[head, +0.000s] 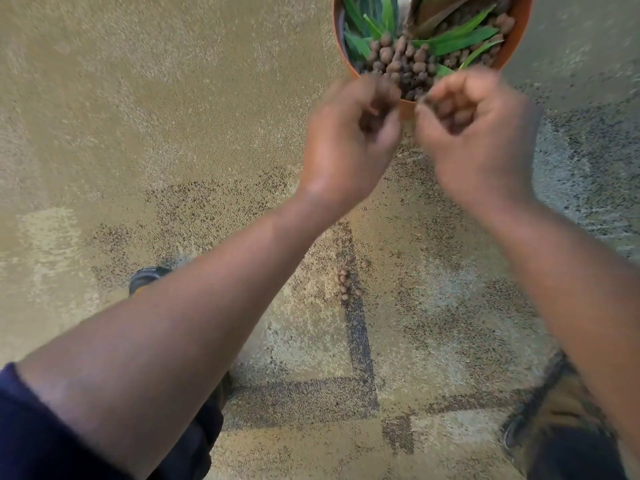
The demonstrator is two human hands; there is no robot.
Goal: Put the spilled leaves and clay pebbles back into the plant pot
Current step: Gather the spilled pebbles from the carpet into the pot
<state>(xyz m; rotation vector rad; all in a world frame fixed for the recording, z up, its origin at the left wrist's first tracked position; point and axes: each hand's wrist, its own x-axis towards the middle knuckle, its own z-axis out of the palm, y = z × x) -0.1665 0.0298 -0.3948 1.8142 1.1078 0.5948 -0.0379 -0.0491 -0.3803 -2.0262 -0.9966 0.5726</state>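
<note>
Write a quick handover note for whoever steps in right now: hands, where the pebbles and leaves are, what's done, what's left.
Left hand: fingers curled at the pot rim; contents blurred, can't tell.
Right hand: curled round a few pebbles at the near rim.
Pot: already holds many pebbles and green leaves.
Left: empty the hands into the pot, then collect the small pebble cluster on the floor between the arms. No loose leaves visible on the floor.

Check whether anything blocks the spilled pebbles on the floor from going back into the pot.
Nothing visible does. The clay pebbles lie on bare floor; the plant pot is open-topped, both hands at its near rim.
</note>
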